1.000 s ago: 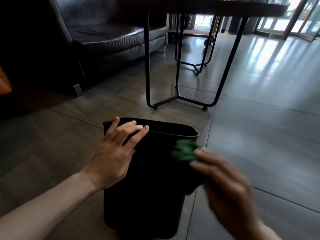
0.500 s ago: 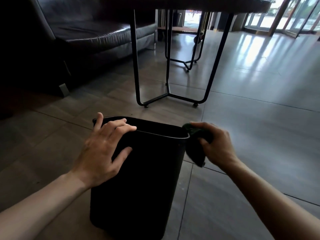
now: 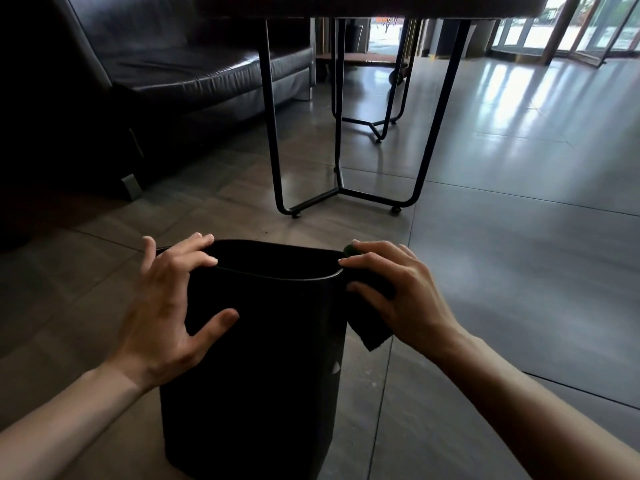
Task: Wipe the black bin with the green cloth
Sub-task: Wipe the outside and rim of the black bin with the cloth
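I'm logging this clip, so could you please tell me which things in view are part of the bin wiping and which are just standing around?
Part of the job:
black bin
green cloth, held against the bin's right side
right hand, holding the cloth
left hand, steadying the rim

Just standing around:
dark sofa
table with black metal legs
tiled floor

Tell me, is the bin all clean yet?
Not yet, as far as I can see. The left hand steadies the bin at its rim, and the right hand presses the cloth against the bin's right side near the top. The front wall and the inside look untouched by the cloth.
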`<control>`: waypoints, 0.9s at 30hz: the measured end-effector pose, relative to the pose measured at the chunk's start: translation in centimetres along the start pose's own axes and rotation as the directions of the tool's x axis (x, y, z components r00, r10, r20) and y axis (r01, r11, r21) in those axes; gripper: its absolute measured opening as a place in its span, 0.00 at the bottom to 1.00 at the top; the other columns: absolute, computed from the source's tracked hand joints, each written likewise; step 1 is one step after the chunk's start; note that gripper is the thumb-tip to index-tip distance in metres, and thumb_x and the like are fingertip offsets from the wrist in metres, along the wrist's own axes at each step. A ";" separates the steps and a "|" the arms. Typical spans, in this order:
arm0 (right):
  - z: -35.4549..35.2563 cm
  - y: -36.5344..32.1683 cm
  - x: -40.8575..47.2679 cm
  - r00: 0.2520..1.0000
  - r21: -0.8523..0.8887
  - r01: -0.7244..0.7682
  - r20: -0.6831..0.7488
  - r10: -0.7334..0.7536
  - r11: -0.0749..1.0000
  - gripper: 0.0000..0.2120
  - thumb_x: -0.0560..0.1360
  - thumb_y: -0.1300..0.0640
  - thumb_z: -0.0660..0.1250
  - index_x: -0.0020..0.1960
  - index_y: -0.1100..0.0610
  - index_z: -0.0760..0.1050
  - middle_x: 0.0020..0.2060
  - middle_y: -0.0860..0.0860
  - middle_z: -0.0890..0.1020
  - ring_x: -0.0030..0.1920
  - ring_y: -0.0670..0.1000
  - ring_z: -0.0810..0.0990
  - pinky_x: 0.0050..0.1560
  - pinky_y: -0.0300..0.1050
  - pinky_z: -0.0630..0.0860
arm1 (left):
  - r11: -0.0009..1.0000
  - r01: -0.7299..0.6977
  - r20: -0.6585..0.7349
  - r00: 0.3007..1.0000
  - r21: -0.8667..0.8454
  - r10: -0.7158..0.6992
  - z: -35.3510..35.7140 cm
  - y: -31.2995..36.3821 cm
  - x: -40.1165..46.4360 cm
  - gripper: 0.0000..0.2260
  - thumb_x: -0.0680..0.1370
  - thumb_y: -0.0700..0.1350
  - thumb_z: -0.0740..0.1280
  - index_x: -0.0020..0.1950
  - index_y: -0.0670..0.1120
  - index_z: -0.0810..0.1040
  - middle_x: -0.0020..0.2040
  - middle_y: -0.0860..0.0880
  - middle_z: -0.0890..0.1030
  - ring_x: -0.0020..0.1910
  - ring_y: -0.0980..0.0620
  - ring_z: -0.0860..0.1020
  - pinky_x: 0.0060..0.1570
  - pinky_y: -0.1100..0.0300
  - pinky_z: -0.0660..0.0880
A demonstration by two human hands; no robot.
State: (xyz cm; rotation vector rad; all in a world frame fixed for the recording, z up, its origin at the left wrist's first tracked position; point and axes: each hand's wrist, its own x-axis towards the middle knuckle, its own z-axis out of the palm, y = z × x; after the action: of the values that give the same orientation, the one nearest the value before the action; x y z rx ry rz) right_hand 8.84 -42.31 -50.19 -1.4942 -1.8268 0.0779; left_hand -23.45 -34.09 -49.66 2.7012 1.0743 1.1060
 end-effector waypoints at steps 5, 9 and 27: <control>0.8 -2.7 0.3 0.998 -0.080 0.069 0.020 -0.068 0.994 0.16 0.78 0.44 0.69 0.63 0.47 0.82 0.65 0.46 0.83 0.57 0.52 0.79 0.58 0.44 0.78 | 0.976 -0.194 0.005 0.981 0.100 0.194 -0.2 3.2 -0.3 0.37 0.77 0.70 0.62 0.79 0.49 0.64 0.81 0.42 0.64 0.82 0.41 0.62 0.78 0.28 0.51; 1.5 -3.7 -0.4 0.985 -0.120 0.143 0.116 -0.129 0.982 0.14 0.79 0.44 0.66 0.58 0.49 0.83 0.57 0.45 0.85 0.52 0.53 0.79 0.51 0.47 0.79 | 0.954 -0.278 0.028 0.961 0.116 0.276 0.2 4.8 -0.7 0.34 0.76 0.66 0.69 0.77 0.50 0.70 0.76 0.49 0.73 0.79 0.46 0.68 0.76 0.31 0.59; -3.3 -9.1 1.8 0.935 -0.252 0.232 0.324 -0.144 0.940 0.10 0.81 0.39 0.58 0.52 0.44 0.71 0.45 0.38 0.77 0.48 0.46 0.70 0.34 0.49 0.75 | 0.927 -0.374 0.017 0.927 -0.009 0.374 -1.9 4.1 0.8 0.18 0.85 0.49 0.59 0.74 0.48 0.73 0.76 0.43 0.73 0.78 0.43 0.69 0.72 0.37 0.70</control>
State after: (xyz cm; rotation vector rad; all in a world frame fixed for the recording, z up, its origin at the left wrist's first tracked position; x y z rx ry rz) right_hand 3.35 -44.97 -42.51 -1.5560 -2.3040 -0.0601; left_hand -21.83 -37.16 -46.66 2.9839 0.5586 1.1168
